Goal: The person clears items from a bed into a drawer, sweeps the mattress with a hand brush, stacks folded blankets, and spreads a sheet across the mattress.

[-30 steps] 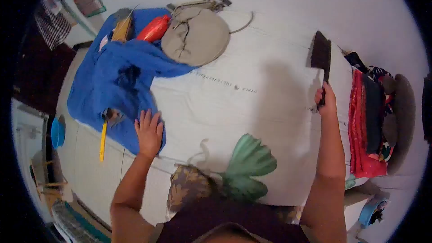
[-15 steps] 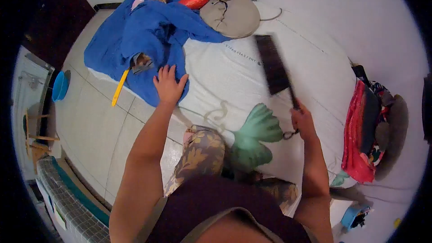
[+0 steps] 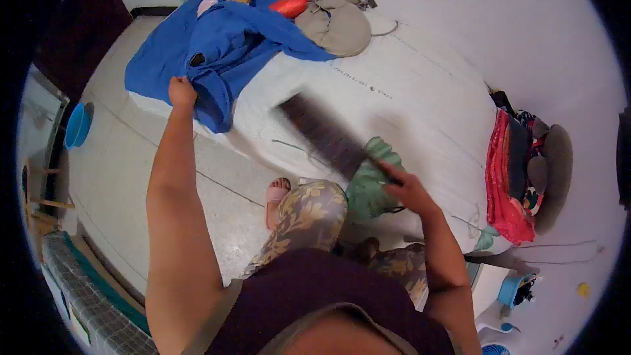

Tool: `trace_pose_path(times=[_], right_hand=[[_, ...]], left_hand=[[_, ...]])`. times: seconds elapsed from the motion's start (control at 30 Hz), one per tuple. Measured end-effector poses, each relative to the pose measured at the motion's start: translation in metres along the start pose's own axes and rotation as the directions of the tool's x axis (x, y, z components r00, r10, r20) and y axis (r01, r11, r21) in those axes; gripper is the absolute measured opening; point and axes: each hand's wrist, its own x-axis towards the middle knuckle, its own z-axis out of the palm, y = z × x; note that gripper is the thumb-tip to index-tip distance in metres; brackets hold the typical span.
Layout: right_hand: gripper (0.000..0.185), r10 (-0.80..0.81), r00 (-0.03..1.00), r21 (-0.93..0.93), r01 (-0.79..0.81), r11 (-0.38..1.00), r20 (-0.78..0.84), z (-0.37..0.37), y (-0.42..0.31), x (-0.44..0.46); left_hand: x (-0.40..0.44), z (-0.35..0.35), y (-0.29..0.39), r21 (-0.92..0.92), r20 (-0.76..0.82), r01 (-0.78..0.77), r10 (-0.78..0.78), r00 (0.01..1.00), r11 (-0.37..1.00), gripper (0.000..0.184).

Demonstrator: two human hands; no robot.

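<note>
Toward the left end of the bed's near edge, the left hand seems to pinch the blue cloth, likely soft, best gathered by a fold. Over that edge, the brush, probably light, suits its handle grip; the right hand wraps it.

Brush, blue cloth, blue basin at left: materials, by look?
Brush: dark, probably natural or synthetic fibre; motion blur hides its finish. Blue cloth: likely textile, matte, judging by its soft folds. Blue basin: plastic, I'd guess, from its even, bright colour.
</note>
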Motion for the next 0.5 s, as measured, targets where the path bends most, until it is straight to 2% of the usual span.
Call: trace_pose_path(times=[0.03,0.07,0.17,0.2,0.23,0.27,0.3,0.4,0.43,0.5], right_hand=[[0.054,0.308,0.945,0.222,-0.278,0.935,-0.111,-0.007,-0.004,-0.006],[0.052,0.594,0.791,0.453,-0.479,0.752,-0.148,-0.011,-0.01,-0.01],[0.05,0.626,0.677,0.534,-0.389,0.751,-0.387,0.011,0.044,-0.004],[0.049,0.604,0.727,0.373,-0.488,0.789,-0.328,0.024,0.044,-0.012],[0.05,0.456,0.852,0.186,-0.42,0.889,-0.257,0.036,0.032,-0.016],[0.05,0.289,0.941,0.018,-0.29,0.957,-0.174,0.048,0.02,-0.02],[0.051,-0.042,0.999,-0.122,0.039,0.992,-0.025,0.05,-0.003,-0.025],[0.053,0.185,0.954,0.048,-0.202,0.978,0.235,0.025,-0.061,-0.013],[0.053,0.188,0.979,0.087,-0.195,0.977,0.074,0.024,-0.05,-0.007],[0.052,0.203,0.949,0.169,-0.165,0.972,-0.239,0.027,-0.01,0.003]], left_hand=[[0.011,0.001,-0.018,-0.031,-0.014,0.042,-0.043,0.999,0.999,0.027],[0.015,0.012,-0.037,-0.215,0.057,0.172,-0.164,0.985,0.961,0.025],[-0.016,0.018,-0.034,-0.445,0.025,0.039,-0.032,0.999,0.895,0.019],[-0.036,0.007,-0.005,-0.386,-0.037,-0.08,0.071,0.997,0.919,0.017],[-0.058,-0.007,0.028,-0.321,-0.093,-0.194,0.173,0.981,0.927,0.015],[-0.07,-0.001,0.045,-0.326,-0.094,-0.271,0.255,0.962,0.905,0.015],[-0.078,0.003,0.057,-0.324,-0.097,-0.347,0.333,0.938,0.88,0.015],[-0.104,-0.007,0.111,-0.263,-0.056,-0.569,0.576,0.816,0.78,0.019],[-0.111,-0.006,0.133,-0.241,-0.038,-0.637,0.648,0.761,0.733,0.022],[-0.118,0.013,0.154,-0.209,0.011,-0.75,0.768,0.64,0.628,0.03]])
